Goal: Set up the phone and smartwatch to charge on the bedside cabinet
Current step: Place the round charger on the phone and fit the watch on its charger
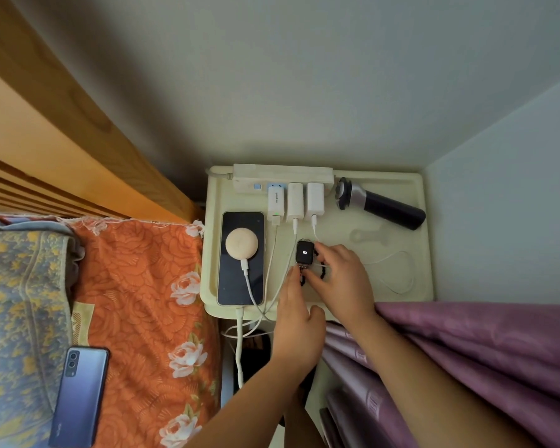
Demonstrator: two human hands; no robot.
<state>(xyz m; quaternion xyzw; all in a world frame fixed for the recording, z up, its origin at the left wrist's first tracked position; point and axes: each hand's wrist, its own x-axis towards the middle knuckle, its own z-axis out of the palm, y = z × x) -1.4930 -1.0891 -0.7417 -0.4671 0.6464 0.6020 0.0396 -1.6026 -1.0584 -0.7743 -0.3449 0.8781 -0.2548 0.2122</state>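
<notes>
Left hand (296, 321), fingers straight, touches the strap of a lit smartwatch (305, 252) pinched by the right hand (343, 279) on the bedside cabinet (421, 237), beside a phone (240, 286) under a charging puck (242, 245).

The surface (343, 221) is cream plastic, smooth and dull. The phone (233, 286) on it has a glossy black glass face, and the round pad (242, 246) looks matt beige. The strip (282, 176) is white plastic. The shaver (382, 203) has a brushed metal neck and a matt dark handle. The watch (305, 252) has a shiny face. The headboard (78, 124) is varnished wood. The bedcloth (136, 286) is soft printed cotton, and the curtain (482, 344) is sheeny purple cloth.
</notes>
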